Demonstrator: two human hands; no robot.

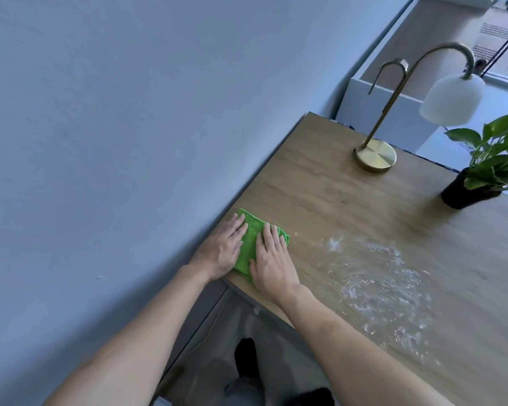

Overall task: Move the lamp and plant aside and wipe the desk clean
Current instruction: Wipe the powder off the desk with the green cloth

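A folded green cloth (251,241) lies at the near left corner of the wooden desk (335,200). My left hand (222,249) and my right hand (272,259) both press flat on the cloth, fingers spread, side by side. White powder (384,282) is smeared over the desk to the right of my hands. A brass lamp (376,153) with a white shade (452,98) stands at the far side of the desk. To its right, a green plant in a black pot (467,191) stands on the desk's far edge.
A blue-grey wall (100,142) runs along the left edge of the desk. A white cabinet (393,106) stands behind the desk. My legs and dark shoes (247,364) show on the grey floor below the desk's near edge.
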